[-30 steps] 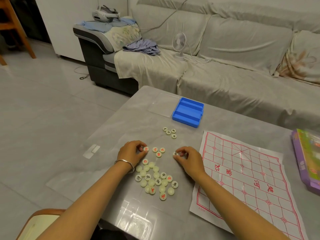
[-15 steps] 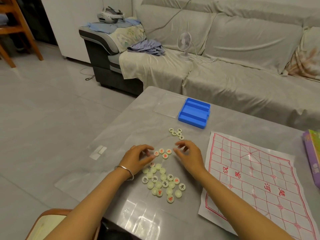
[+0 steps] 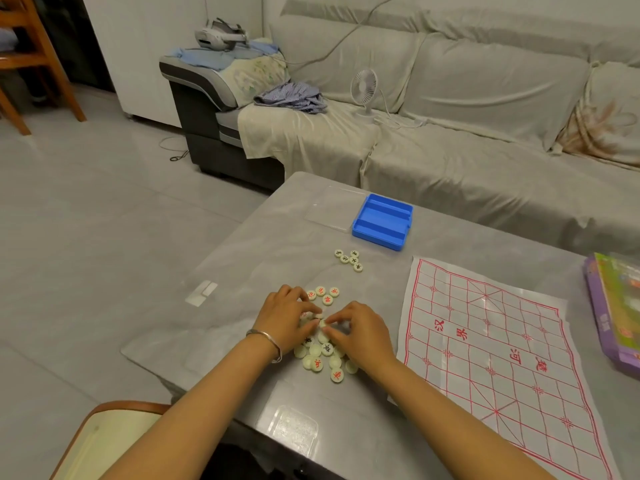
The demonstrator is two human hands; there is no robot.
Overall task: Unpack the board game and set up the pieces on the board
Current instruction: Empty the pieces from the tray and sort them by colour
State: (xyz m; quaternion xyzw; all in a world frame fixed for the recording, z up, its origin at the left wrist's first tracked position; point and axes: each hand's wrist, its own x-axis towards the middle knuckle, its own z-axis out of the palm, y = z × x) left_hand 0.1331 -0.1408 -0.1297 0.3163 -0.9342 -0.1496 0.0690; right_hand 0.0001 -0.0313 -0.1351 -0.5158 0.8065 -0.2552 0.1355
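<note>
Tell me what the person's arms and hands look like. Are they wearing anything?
Both forearms are bare, with no sleeves in view. The left hand has a thin round silver metal bangle on its wrist. The right hand has nothing on its wrist. Neither hand wears a glove.

Left hand [image 3: 287, 317], right hand [image 3: 362, 336]: fingertip pinches.

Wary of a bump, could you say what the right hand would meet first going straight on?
Probably the left hand: the right hand points at its fingertips across the pieces, nearly touching.
</note>
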